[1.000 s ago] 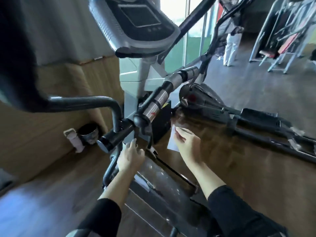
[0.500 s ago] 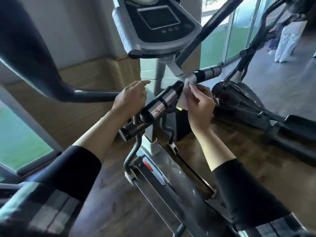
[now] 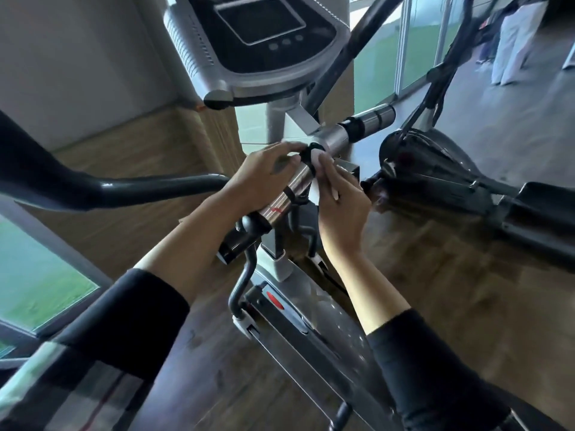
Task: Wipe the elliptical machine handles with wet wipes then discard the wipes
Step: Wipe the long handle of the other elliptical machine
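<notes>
Head view: the wet wipe [image 3: 315,189] is pinched by the right hand [image 3: 340,206] against the near-left to far-right chrome handle [image 3: 292,189], whose left side is gripped by the left hand [image 3: 264,178], equally near

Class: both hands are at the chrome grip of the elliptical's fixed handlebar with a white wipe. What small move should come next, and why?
Probably slide the wipe down the chrome grip toward its black end cap. The right hand pinches the wipe by the grip's upper end, the left hand lies over the bar, and the lower grip lies uncovered.
</notes>
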A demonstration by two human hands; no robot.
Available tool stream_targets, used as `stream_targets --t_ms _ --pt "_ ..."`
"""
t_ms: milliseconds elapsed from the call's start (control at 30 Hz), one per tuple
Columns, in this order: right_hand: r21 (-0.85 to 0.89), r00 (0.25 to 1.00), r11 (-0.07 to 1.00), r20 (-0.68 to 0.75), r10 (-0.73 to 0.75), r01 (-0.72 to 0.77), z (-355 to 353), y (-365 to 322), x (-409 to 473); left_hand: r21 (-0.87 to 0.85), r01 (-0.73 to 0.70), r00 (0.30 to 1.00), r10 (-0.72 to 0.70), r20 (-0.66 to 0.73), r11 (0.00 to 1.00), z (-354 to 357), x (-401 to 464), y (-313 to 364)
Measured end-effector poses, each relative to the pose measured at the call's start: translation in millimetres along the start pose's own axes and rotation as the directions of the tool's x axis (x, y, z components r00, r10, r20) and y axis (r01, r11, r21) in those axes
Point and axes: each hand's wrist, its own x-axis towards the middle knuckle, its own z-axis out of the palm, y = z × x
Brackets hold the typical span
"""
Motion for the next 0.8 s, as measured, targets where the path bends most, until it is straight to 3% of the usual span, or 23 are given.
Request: stream_targets --t_ms 133,367,800 --pt "0.085 0.997 0.994 -0.033 0.075 -0.072 1 -8 4 -0.032 0.001 1.000 -0.001 -0.005 0.999 3 0 0" --pt "0.084 0.986 0.983 -0.016 0.166 -0.164 6 -3 -4 -0.044 0.017 1.000 -0.017 -0.006 0.999 4 -1 -2" --pt "-0.057 0.999 0.998 0.029 0.042 -0.040 10 -7 6 -0.068 0.029 1.000 -0.028 0.003 0.997 4 -4 -4"
